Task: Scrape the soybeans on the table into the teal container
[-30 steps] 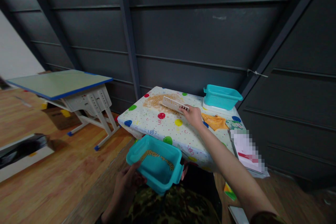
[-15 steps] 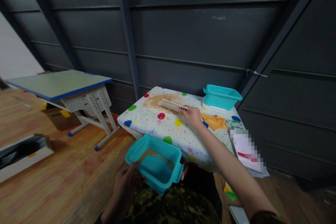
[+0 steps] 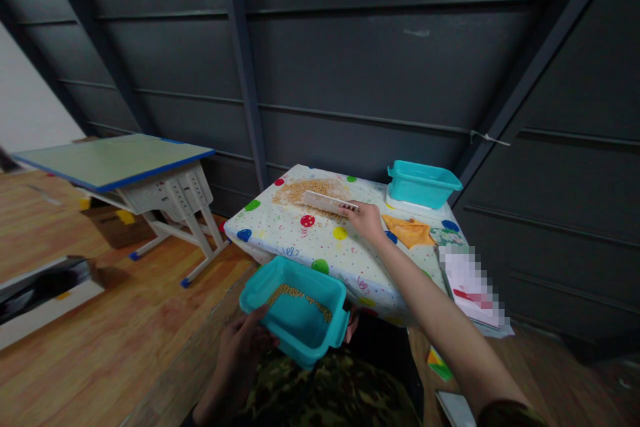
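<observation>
My right hand (image 3: 364,219) grips one end of a flat white strip (image 3: 327,202), which looks like a scraper or ruler. The strip stands on its long edge over the patterned tablecloth (image 3: 270,233). Behind and partly under it lies a spread of soybean-like beans (image 3: 313,187) mixed with fine brownish debris. My left hand (image 3: 247,335) holds a turquoise plastic basin (image 3: 300,333) at its near left rim, thumb over the edge. The basin sits below the table's front edge, over my lap. Several beans (image 3: 287,290) lie along its far inner side.
A second turquoise basin (image 3: 424,183) stands on something white at the table's back right. An orange cloth (image 3: 410,231) and a pad of papers (image 3: 473,283) lie on the right. A green-topped desk (image 3: 115,157) stands left; a dark panelled wall (image 3: 350,67) rises behind.
The white strip in my right hand has tilted slightly, and its far end has moved a little left and nearer. My left hand and the basin stay where they were.
</observation>
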`<state>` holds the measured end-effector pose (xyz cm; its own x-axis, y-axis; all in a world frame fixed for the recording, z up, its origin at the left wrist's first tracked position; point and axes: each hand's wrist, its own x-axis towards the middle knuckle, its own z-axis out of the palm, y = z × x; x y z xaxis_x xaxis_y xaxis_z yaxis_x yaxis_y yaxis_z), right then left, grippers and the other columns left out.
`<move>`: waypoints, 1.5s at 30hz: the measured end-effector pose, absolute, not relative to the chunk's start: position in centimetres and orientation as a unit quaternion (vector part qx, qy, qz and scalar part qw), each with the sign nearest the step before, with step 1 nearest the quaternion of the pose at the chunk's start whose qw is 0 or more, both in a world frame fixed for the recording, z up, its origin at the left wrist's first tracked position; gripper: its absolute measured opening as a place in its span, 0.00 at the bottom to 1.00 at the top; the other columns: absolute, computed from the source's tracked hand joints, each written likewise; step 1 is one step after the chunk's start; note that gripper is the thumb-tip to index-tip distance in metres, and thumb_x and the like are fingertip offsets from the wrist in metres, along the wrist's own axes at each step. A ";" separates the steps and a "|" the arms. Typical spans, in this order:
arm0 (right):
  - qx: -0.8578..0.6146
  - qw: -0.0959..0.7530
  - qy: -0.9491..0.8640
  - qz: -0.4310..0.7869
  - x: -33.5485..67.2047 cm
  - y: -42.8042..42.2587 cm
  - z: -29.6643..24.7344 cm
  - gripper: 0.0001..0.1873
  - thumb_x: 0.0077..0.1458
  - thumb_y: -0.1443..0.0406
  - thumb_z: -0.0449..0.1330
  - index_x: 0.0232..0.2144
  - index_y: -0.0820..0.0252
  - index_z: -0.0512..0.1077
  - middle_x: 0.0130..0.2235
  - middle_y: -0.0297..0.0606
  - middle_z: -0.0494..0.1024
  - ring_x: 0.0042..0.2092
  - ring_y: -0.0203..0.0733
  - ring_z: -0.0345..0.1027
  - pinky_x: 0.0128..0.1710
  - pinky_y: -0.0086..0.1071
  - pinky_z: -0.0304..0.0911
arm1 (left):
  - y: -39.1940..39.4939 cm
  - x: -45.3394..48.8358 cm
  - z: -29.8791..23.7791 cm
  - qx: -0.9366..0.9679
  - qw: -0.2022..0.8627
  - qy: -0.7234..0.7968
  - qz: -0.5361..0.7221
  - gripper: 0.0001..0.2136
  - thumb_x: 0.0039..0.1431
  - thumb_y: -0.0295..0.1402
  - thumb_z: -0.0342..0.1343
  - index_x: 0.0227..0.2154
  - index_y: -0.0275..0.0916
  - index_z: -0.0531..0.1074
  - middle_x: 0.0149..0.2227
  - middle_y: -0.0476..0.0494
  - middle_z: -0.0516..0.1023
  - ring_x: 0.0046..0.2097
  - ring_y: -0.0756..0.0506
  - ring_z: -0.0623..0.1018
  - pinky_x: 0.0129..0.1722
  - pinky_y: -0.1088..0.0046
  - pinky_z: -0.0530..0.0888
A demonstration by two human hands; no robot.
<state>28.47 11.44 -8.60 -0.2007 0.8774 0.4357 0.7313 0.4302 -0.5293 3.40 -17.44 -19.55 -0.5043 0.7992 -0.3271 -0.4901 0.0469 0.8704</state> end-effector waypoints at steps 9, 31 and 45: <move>-0.518 0.367 -0.765 0.108 28.5 11.7 -8.8 0.11 0.76 0.67 0.75 0.48 0.49 1.00 0.50 0.43 1.00 0.52 0.61 0.99 0.52 0.40 0.86 | -17.4 3.3 -19.9 0.112 0.468 0.554 0.679 0.28 0.40 0.47 0.95 0.20 0.44 0.78 0.17 0.52 0.76 0.19 0.47 0.76 0.22 0.70 0.80; -0.492 0.357 -0.786 0.112 28.4 11.1 -8.1 0.06 0.73 0.64 0.78 0.41 0.48 0.97 0.43 0.40 0.99 0.48 0.59 0.98 0.49 0.39 0.85 | -17.4 3.5 -19.4 0.114 0.469 0.555 0.677 0.30 0.37 0.48 0.95 0.17 0.45 0.75 0.15 0.51 0.75 0.18 0.47 0.75 0.21 0.70 0.78; -0.493 0.348 -0.790 0.106 28.3 10.7 -7.9 0.08 0.74 0.65 0.77 0.42 0.50 0.97 0.44 0.44 0.99 0.47 0.58 0.97 0.48 0.39 0.81 | -17.2 3.3 -20.0 0.108 0.479 0.556 0.671 0.33 0.32 0.53 0.96 0.17 0.43 0.75 0.16 0.50 0.75 0.19 0.45 0.77 0.23 0.68 0.80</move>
<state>28.26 10.71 -7.94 -0.2716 0.8525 0.4466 0.7053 0.4920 -0.5104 3.30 -17.18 -20.03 -0.5182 0.7622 -0.3881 -0.5228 0.0768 0.8490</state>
